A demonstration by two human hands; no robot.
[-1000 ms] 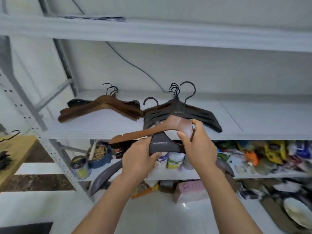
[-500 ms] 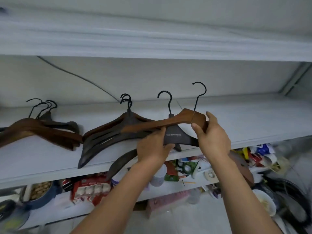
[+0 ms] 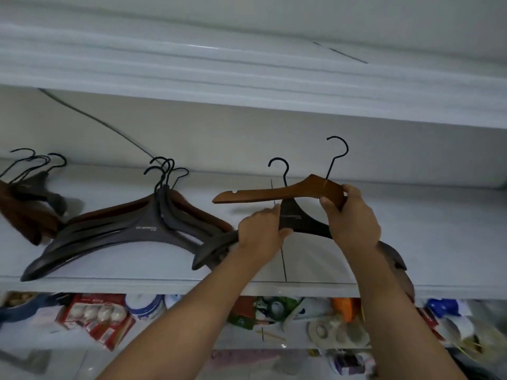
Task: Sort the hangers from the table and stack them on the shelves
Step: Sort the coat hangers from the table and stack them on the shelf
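Hangers fill both of your hands above the shelf [image 3: 444, 242]. Your left hand [image 3: 262, 231] grips the dark grey hanger [image 3: 297, 218] on its left arm, just beside the neck. Your right hand [image 3: 352, 218] curls round the right arm of the brown wooden hanger [image 3: 274, 193]. The brown one lies across and above the grey one, its notched left end pointing left in the air, and both black hooks [image 3: 338, 149] stand up toward the back wall [image 3: 247, 138]. The grey hanger's right arm runs behind your right wrist. A stack of dark grey hangers [image 3: 123, 231] lies flat on the shelf, just left of your left hand. Farther left lies a stack of brown hangers [image 3: 24, 218]. Below, the lower shelf [image 3: 241, 338] holds blurred clutter, among it a red packet [image 3: 96, 316].
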